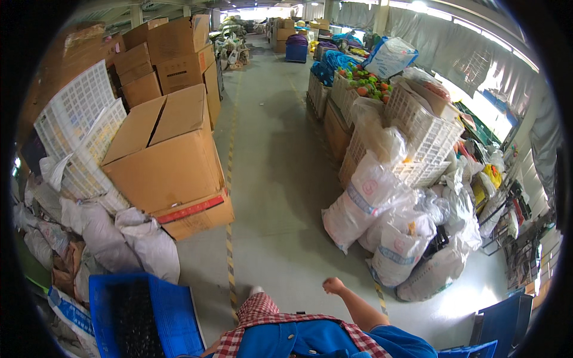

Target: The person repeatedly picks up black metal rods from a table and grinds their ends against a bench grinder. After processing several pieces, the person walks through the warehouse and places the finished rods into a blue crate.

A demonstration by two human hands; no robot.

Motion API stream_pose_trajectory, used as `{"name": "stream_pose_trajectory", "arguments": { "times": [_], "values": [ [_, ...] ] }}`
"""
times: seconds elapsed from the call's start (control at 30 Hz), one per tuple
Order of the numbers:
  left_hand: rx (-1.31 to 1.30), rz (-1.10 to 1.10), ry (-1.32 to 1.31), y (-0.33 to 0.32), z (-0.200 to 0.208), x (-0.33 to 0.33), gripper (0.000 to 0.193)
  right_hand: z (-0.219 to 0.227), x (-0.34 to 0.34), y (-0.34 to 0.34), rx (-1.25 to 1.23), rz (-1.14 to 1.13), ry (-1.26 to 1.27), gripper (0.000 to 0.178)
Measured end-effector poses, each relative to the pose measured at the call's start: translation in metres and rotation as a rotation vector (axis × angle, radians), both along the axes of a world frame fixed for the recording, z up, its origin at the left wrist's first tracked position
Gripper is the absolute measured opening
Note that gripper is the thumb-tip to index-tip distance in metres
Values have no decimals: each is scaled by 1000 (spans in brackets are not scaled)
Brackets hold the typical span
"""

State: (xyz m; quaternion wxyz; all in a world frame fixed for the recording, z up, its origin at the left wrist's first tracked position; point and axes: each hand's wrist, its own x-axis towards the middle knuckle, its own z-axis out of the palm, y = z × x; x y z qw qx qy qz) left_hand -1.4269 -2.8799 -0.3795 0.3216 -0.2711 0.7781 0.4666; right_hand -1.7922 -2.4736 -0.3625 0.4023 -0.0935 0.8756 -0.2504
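Observation:
My right hand (333,285) swings out ahead of my body over the grey floor. Its fingers are curled in and I see nothing in them. Of my left arm only a sliver of skin shows at the lower edge; the hand itself is out of sight. Below the picture's middle are my blue top and a red-and-white checked apron (259,307), with one pale shoe (256,290) on the floor. At lower left, on the left arm's side, a blue plastic crate (179,310) holds a mass of small dark pieces. No object touches the right hand.
A walkway (262,149) runs ahead between yellow-black floor lines. Cardboard boxes (173,161) and pale sacks (146,238) stand left. On the right are full white bags (364,197), stacked white crates (418,119) and, lower down, blue crates (507,319). A blue bin (295,52) stands far ahead.

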Motion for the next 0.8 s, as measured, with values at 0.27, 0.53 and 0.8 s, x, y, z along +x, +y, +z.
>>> {"name": "stream_pose_trajectory", "arguments": {
  "times": [0.27, 0.53, 0.8],
  "values": [
    [-39, 30, 24, -122, -57, -222, 31, 9, -230, -157, -333, -140, 12, 23],
    [-80, -4, 292, -305, -18, -626, 24, -14, -356, -135, -2, -279, -179, 26],
    [144, 184, 340, -342, 25, -897, 16, -50, -575, -170, 130, -406, -365, 23]
  ]
}}
